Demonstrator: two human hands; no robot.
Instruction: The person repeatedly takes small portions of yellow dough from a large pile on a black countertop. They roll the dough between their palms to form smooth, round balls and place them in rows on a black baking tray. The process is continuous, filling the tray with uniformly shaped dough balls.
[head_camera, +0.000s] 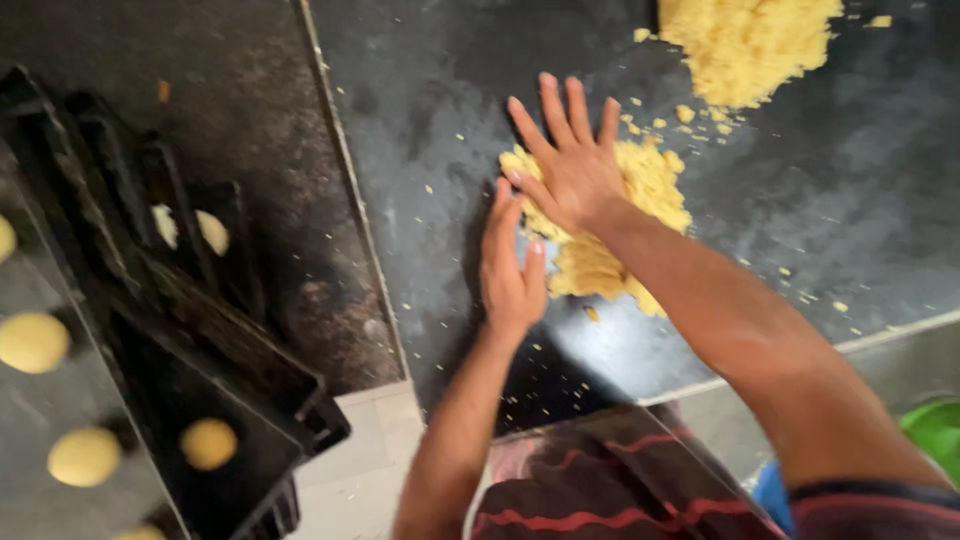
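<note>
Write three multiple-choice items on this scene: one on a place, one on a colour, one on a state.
1. Where does the bigger dough pile lie?
A. top right of the dark slab
B. in the black tray
C. on the floor

2. What colour are the dough balls?
A. green
B. pale yellow
C. red

3. How is the right hand held?
A. clenched in a fist
B. gripping a knife
C. flat, fingers spread on the crumbly dough

Answers: 1 A, the pile sits at the slab's top right edge. 2 B, the balls look pale yellow. 3 C, the palm presses down beside the left hand.
</note>
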